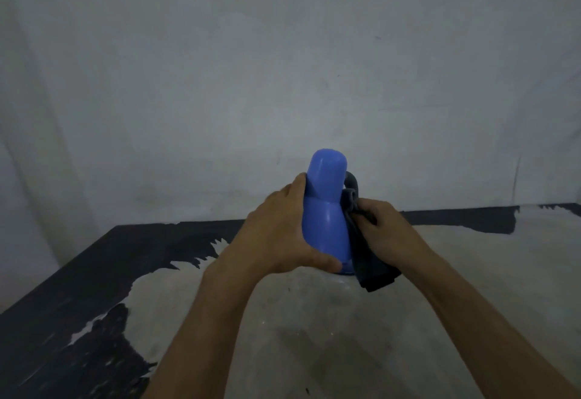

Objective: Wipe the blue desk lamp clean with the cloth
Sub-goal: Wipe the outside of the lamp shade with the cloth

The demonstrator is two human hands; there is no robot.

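The smooth blue plastic desk lamp (327,210) stands upright; the left hand (276,228) clasps its left flank; the right hand (382,232) pinches the dark grey cloth (367,260) against its right side.

Worn black-and-pale table (94,288), grey wall (283,68) behind

No text, label, brand, number or sign is showing legibly anywhere in the view.
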